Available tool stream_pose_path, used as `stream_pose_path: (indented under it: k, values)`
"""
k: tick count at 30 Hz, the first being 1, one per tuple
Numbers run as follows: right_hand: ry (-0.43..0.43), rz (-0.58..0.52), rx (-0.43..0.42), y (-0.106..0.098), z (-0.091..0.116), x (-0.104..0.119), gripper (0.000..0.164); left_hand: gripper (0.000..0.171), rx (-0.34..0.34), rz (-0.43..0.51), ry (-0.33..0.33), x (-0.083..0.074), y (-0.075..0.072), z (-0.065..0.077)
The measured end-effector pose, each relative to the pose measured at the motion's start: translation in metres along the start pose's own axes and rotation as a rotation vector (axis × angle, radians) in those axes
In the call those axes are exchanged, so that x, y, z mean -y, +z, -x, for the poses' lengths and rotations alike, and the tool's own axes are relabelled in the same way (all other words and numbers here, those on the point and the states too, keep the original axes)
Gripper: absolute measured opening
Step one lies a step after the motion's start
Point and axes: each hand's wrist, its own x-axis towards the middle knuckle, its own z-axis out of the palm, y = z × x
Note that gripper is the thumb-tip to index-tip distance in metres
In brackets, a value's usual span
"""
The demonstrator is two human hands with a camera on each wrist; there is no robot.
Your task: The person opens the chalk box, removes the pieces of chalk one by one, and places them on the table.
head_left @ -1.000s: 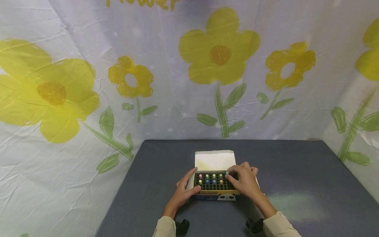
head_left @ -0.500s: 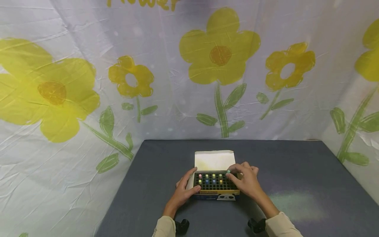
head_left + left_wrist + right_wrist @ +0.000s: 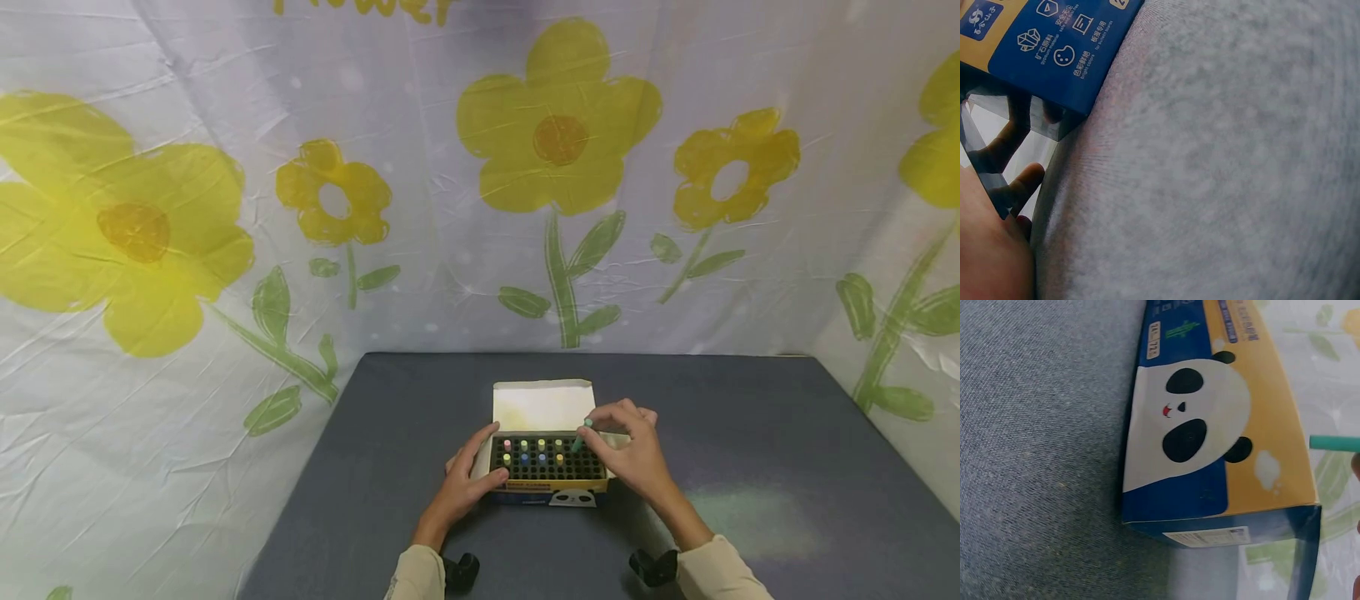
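A chalk box stands upright with its lid raised, a panda printed on its front. Its black holed insert carries several coloured chalks in two rows toward the left. The left hand holds the box's left end, thumb at the front edge and fingers along the side toward the back. Between thumb and fingertips, the right hand pinches a teal-green chalk, tilted, over the right part of the insert. In the right wrist view that chalk shows beyond the box's top edge, with only slivers of the fingers visible.
The white inside of the lid stands up behind the box. A dark grey table reaches back to a hanging cloth printed with yellow flowers. Black wrist mounts sit by both sleeves.
The right hand has lifted the teal-green chalk up out of the insert, so more of its length shows, and has tilted it. The left hand and box have stayed in place.
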Motion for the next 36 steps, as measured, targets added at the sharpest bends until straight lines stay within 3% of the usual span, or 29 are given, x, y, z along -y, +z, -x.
stream_pose_path:
  k: [6, 16, 23, 36]
  values:
    - [0.041, -0.057, -0.002, -0.008, 0.001, 0.0, 0.031, 0.072, 0.001, 0.011, -0.002, 0.0, 0.002, 0.001]
    - [0.138, -0.103, 0.071, -0.038, 0.008, -0.002, 0.022, 0.071, 0.007, 0.001, -0.013, -0.001, 0.002, 0.0]
    - [0.277, -0.064, 0.151, -0.066, 0.019, -0.01, 0.014, 0.072, 0.003, 0.011, 0.011, 0.001, 0.002, -0.001]
    - [0.415, 0.073, 0.176, -0.11, 0.042, -0.021, 0.01, 0.071, -0.004, -0.001, -0.014, 0.001, 0.001, -0.001]
